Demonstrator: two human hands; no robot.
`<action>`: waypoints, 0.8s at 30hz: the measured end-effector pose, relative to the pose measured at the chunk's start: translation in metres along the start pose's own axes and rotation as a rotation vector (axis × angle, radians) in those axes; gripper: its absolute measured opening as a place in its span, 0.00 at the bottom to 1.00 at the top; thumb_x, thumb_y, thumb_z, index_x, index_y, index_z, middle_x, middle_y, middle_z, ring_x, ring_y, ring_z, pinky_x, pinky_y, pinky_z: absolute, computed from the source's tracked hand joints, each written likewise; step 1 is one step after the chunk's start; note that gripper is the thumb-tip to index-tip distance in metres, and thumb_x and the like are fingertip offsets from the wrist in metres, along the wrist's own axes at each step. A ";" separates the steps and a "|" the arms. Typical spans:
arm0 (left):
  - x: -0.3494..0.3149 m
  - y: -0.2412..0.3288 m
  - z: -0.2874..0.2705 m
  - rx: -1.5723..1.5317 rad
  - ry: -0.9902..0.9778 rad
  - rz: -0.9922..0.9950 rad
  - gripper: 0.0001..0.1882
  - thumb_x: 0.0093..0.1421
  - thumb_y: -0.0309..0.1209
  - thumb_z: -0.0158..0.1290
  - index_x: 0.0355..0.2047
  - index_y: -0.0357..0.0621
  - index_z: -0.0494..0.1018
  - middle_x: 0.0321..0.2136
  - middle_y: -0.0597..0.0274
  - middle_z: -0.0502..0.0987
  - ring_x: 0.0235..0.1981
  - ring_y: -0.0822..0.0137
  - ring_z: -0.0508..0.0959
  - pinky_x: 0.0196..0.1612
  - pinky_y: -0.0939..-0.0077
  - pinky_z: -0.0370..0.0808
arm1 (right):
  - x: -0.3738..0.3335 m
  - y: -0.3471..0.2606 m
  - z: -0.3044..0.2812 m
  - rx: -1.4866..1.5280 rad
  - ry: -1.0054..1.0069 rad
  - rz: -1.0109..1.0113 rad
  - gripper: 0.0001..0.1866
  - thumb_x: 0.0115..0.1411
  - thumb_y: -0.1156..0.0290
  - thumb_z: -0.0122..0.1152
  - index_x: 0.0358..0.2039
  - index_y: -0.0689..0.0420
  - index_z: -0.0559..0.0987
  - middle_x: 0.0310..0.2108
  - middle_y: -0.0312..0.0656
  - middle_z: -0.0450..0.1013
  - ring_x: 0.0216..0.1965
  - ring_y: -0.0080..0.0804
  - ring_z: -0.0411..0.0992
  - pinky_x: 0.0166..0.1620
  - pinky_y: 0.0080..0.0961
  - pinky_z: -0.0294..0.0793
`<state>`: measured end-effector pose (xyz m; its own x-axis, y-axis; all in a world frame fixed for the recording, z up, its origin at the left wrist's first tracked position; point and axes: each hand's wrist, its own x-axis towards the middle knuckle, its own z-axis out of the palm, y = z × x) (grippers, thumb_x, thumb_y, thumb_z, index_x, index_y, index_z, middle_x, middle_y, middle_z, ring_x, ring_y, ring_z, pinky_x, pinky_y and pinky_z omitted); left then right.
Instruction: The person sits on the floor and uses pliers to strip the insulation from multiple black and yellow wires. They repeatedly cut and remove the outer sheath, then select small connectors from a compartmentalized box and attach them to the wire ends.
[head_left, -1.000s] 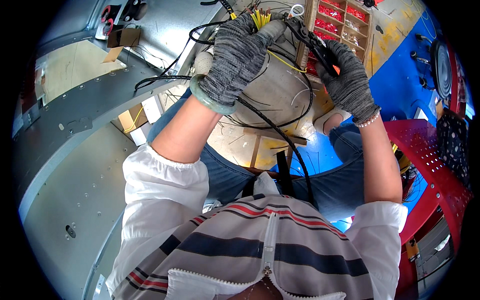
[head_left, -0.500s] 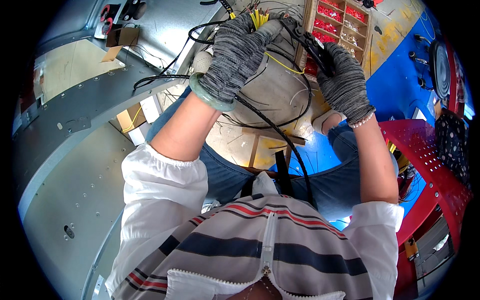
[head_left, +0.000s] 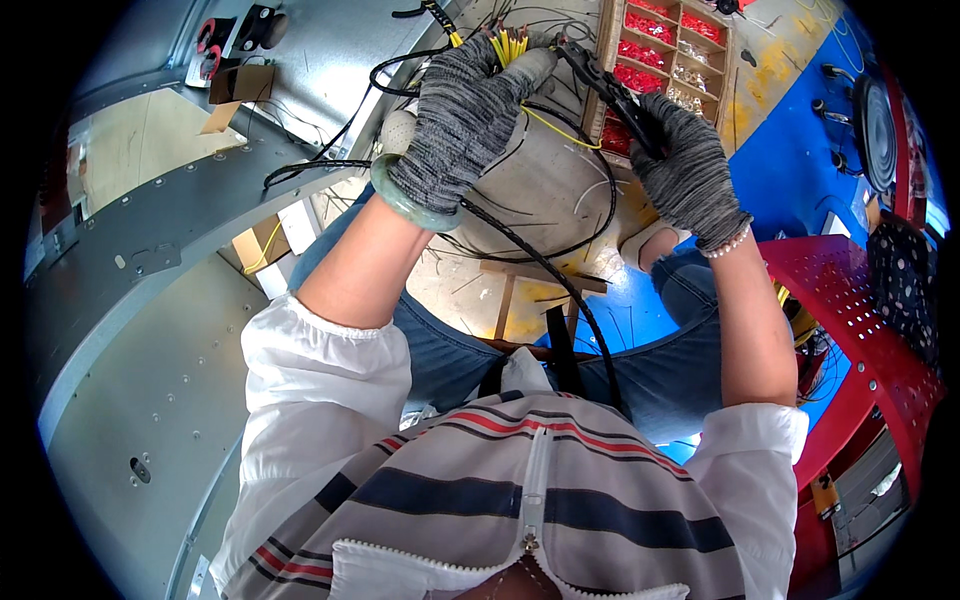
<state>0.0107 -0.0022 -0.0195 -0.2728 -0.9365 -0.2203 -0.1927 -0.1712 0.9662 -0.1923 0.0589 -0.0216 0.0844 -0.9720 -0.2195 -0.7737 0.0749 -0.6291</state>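
Note:
My left hand, in a grey knitted glove, is closed around a bundle of yellow wires. Their bare-looking ends stick up past its thumb and fingers. In my right hand, gloved the same way, is a pair of pliers with black handles. The jaws point up and left, close to the left thumb tip; whether a wire lies between them is too small to tell. One loose yellow wire trails out below the left hand toward the right.
A wooden compartment box of small red and silvery parts stands just beyond the pliers. Black cable loops under my hands and across my lap. Metal cabinet panels flank me on the left, a red perforated frame on the right.
Both hands sit slightly further left in the picture, with the pliers' jaws still by the left thumb. The grips look the same.

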 end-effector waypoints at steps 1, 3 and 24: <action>0.000 0.000 0.000 -0.006 -0.003 -0.001 0.12 0.52 0.34 0.54 0.31 0.36 0.73 0.22 0.61 0.76 0.23 0.74 0.74 0.28 0.84 0.70 | 0.001 0.001 0.001 0.024 -0.048 0.024 0.23 0.41 0.74 0.61 0.41 0.62 0.71 0.33 0.50 0.71 0.35 0.38 0.72 0.43 0.28 0.70; 0.000 -0.002 0.000 -0.018 -0.009 -0.004 0.12 0.52 0.34 0.54 0.31 0.36 0.73 0.22 0.61 0.76 0.23 0.75 0.74 0.28 0.84 0.70 | 0.002 0.002 0.004 0.072 -0.144 0.072 0.22 0.41 0.75 0.60 0.40 0.62 0.71 0.33 0.51 0.71 0.36 0.39 0.71 0.43 0.28 0.70; 0.004 -0.007 0.006 -0.018 -0.045 0.012 0.11 0.54 0.35 0.51 0.35 0.43 0.73 0.24 0.64 0.75 0.19 0.78 0.71 0.22 0.87 0.68 | 0.019 -0.013 -0.004 0.677 0.260 0.054 0.08 0.53 0.71 0.56 0.33 0.59 0.71 0.24 0.36 0.70 0.23 0.17 0.66 0.26 0.15 0.68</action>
<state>0.0055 -0.0028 -0.0280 -0.3172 -0.9239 -0.2140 -0.1723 -0.1657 0.9710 -0.1833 0.0387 -0.0145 -0.1600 -0.9783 -0.1314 -0.2069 0.1634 -0.9646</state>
